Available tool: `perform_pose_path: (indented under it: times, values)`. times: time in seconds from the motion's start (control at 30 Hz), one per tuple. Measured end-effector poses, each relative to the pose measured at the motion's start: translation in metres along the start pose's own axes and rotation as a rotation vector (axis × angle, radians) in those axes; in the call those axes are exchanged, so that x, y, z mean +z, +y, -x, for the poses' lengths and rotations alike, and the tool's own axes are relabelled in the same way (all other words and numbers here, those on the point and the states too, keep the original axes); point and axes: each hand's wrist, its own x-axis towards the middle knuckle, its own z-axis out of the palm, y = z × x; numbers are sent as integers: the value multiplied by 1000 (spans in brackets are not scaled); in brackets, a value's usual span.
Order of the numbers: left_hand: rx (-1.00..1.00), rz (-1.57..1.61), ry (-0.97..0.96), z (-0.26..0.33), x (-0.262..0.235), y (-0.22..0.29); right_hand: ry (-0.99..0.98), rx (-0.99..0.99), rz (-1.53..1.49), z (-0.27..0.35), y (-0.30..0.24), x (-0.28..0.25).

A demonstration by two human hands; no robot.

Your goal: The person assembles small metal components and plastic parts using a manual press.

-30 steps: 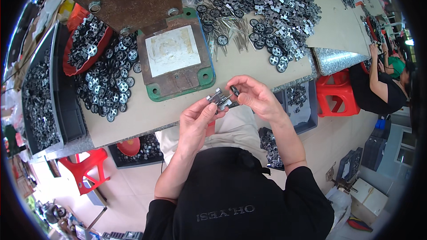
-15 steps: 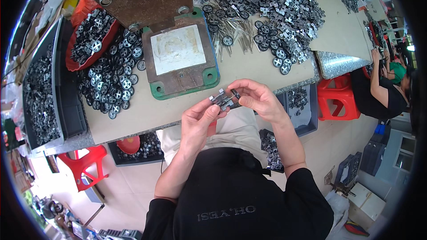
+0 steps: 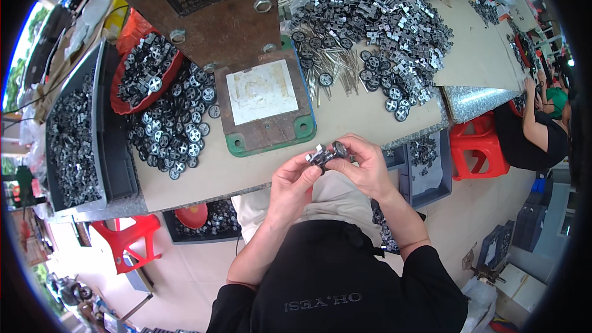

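Note:
My left hand (image 3: pixel 291 180) pinches a small grey and black toy car chassis (image 3: pixel 316 156) between thumb and fingers, just in front of the bench edge. My right hand (image 3: pixel 368 169) has its thumb and fingers closed around a small black wheel (image 3: pixel 340 150) at the chassis's right side. Whether an axle joins the wheel to the chassis is hidden. Beyond my hands stands a press with a green-edged base (image 3: pixel 302 127) and a pale pad (image 3: pixel 262 92). Loose wheels (image 3: pixel 176 129) lie heaped to its left, thin metal axles (image 3: pixel 345 79) to its right.
At the left are a red bowl (image 3: pixel 131 108) of parts and a dark grey bin (image 3: pixel 117 172). A large heap of chassis pieces (image 3: pixel 401 31) covers the far right bench. Red stools (image 3: pixel 478 151) stand beside the bench; a person in black (image 3: pixel 533 132) sits at far right.
The view has shifted, so the bench appears lower and further right. My right fingers have come closer to the left hand, and the wheel's face has turned more into view.

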Motion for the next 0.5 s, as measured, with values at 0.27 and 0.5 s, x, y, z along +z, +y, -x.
perform_pose_path:
  times: [0.27, 0.5]
  values:
    - [171, -535, -73, -20, 11, 65, -151, -298, 359, -41, -38, 11]
    - [521, -1017, 315, -88, -18, 95, -47, -200, 204, -62, -26, 7]
